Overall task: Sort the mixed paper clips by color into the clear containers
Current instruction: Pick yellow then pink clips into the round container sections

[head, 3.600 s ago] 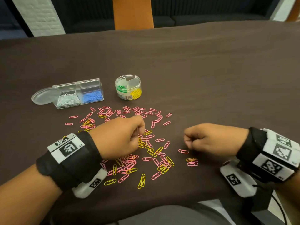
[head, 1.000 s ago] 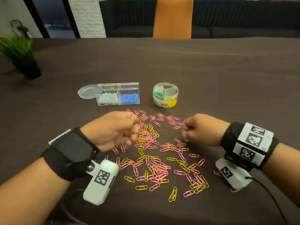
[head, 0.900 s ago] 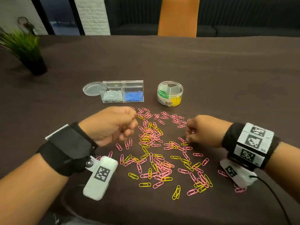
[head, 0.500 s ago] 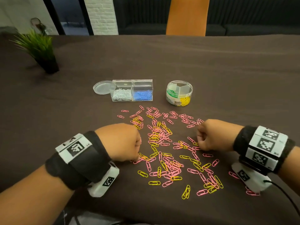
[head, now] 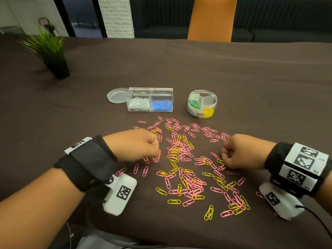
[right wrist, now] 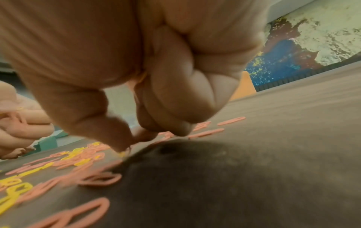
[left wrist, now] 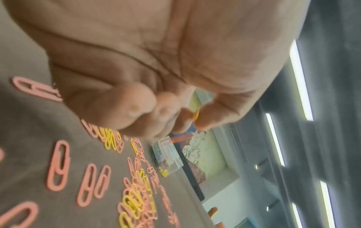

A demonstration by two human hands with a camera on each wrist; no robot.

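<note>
paper clips (head: pixel 186 169) partly hidden under curled hands

The table (head: pixel 233 78) is covered in a matt dark brown cloth with a fine woven texture. The paper clips (head: pixel 181 169) on it have a smooth pink or yellow coating. The rectangular box (head: pixel 150 99) and the round tub (head: pixel 202 103) are clear glossy plastic, as is the loose lid (head: pixel 117 95). The wrist straps (head: pixel 89 162) are matt black fabric, holding white plastic blocks (head: pixel 119 193).
</note>
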